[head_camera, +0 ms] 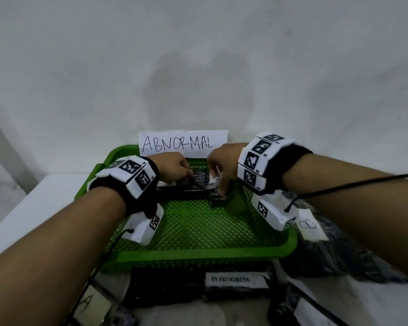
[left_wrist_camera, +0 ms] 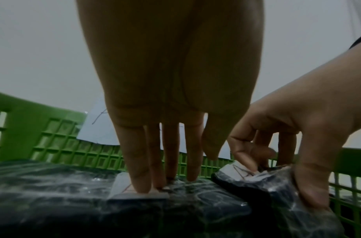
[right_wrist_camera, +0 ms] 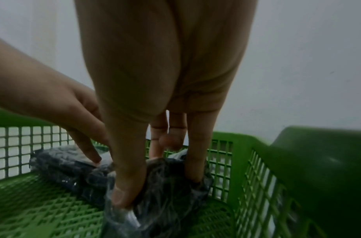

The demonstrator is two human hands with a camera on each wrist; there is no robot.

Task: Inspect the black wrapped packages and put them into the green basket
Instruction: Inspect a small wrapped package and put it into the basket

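Two black wrapped packages [right_wrist_camera: 69, 167] at far end of green basket [head_camera: 198, 252] | left hand [head_camera: 172, 168] flat, straight fingers pressing left package's white label [left_wrist_camera: 134, 190] | right hand [head_camera: 221, 170] pinching right package [right_wrist_camera: 167, 185] between thumb and fingers | ABNORMAL sign [head_camera: 183, 143] behind basket

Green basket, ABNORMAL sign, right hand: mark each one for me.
green basket [head_camera: 198, 254], head view, bare near rim.
ABNORMAL sign [head_camera: 183, 143], head view, middle of the paper.
right hand [head_camera: 223, 161], head view, back of the hand, gripping a black wrapped package.
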